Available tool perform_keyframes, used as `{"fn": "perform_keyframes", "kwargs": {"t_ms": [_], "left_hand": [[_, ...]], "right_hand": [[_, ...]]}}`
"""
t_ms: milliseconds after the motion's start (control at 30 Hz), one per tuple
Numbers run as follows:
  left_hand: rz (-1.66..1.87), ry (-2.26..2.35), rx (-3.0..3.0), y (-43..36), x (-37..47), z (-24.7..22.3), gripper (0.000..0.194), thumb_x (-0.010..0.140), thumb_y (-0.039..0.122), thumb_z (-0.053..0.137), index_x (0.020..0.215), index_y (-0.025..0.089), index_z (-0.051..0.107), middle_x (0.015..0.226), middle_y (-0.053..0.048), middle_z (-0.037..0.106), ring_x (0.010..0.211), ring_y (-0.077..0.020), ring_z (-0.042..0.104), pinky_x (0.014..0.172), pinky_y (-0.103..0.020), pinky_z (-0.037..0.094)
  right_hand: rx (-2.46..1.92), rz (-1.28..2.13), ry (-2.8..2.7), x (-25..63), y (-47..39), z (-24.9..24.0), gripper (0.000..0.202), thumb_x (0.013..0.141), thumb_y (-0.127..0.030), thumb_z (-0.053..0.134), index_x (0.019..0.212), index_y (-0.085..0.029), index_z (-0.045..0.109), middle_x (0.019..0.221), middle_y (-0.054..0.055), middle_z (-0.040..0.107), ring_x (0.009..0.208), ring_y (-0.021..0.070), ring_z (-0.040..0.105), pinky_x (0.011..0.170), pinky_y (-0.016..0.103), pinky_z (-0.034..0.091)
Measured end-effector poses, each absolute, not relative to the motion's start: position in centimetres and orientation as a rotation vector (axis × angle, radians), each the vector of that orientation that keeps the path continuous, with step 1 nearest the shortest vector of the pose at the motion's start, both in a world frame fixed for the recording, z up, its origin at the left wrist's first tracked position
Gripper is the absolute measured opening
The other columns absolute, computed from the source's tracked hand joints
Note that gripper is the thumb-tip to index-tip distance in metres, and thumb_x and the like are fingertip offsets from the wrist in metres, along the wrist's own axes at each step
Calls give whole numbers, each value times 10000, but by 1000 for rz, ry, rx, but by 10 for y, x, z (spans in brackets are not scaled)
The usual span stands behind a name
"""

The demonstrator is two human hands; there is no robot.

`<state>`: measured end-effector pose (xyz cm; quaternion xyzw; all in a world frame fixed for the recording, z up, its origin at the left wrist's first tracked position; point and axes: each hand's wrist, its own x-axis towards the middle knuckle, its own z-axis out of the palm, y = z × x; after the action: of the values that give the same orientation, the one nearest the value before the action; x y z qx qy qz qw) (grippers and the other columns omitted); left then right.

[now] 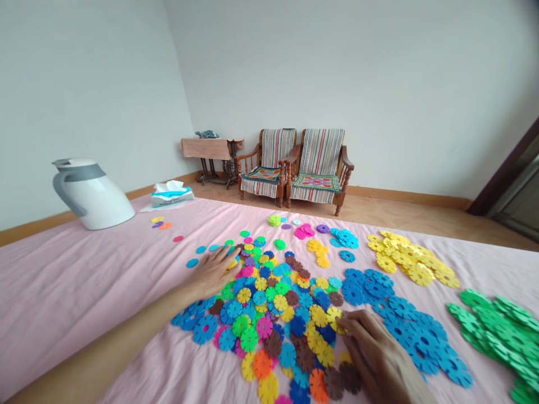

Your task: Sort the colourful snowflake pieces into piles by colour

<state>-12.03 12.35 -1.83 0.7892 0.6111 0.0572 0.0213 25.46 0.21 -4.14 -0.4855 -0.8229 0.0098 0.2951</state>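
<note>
Notched plastic discs in many colours form a mixed pile point(261, 297) at the middle of the cloth. My left hand point(215, 269) lies with fingers spread on the pile's upper left edge, palm down. At the lower right side of the pile, my right hand point(374, 342) has its fingers bent, thumb and fingertips closed at a yellow disc point(335, 317). Right of the pile are large blue discs point(415, 331), with large yellow discs point(406, 255) behind them and green discs point(501, 331) at the far right. Small groups of pink discs point(305, 230) and light blue discs point(344, 238) lie beyond.
A white and grey jug point(99, 196) stands at the left on the pink cloth point(63, 269), beside a tissue box point(172, 196). Beyond the cloth's far edge are two wooden armchairs point(322, 151) and a small covered table point(206, 147) against the wall.
</note>
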Motion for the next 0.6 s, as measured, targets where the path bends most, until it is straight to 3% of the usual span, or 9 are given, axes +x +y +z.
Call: {"fn": "perform_keyframes", "kwargs": {"t_ms": [100, 267, 500, 600], "left_hand": [[68, 1770, 2411, 109, -88, -11, 652, 917, 640, 205, 1480, 309, 210, 1569, -52, 108, 1438, -303, 71, 1108, -573, 124], [119, 1450, 2484, 92, -48, 0, 628, 926, 624, 242, 1482, 350, 147, 1569, -34, 99, 1438, -295, 58, 1113, -610, 43], [253, 1218, 2506, 72, -50, 17, 567, 959, 542, 283, 1482, 360, 163, 1564, 25, 124, 1440, -234, 92, 1169, -469, 121], [279, 1468, 2473, 74, -73, 11, 628, 952, 558, 290, 1494, 263, 174, 1559, -48, 151, 1434, -259, 118, 1158, -479, 144]], "right_hand": [[-1288, 44, -2154, 255, 2, -46, 240, 953, -273, 389, 1052, -226, 603, 1003, 70, 626, 900, 148, 637, 785, 229, 540], [-1257, 55, -2109, 254, 2, -48, 268, 959, -307, 373, 1037, -228, 617, 987, 74, 632, 887, 154, 640, 774, 234, 543], [-1252, 37, -2089, 253, 1, -45, 284, 958, -336, 375, 1022, -229, 631, 980, 78, 638, 873, 156, 644, 755, 224, 545], [-1256, 51, -2096, 253, 1, -46, 293, 963, -325, 360, 1022, -225, 628, 981, 80, 635, 880, 157, 640, 761, 231, 544]]}}
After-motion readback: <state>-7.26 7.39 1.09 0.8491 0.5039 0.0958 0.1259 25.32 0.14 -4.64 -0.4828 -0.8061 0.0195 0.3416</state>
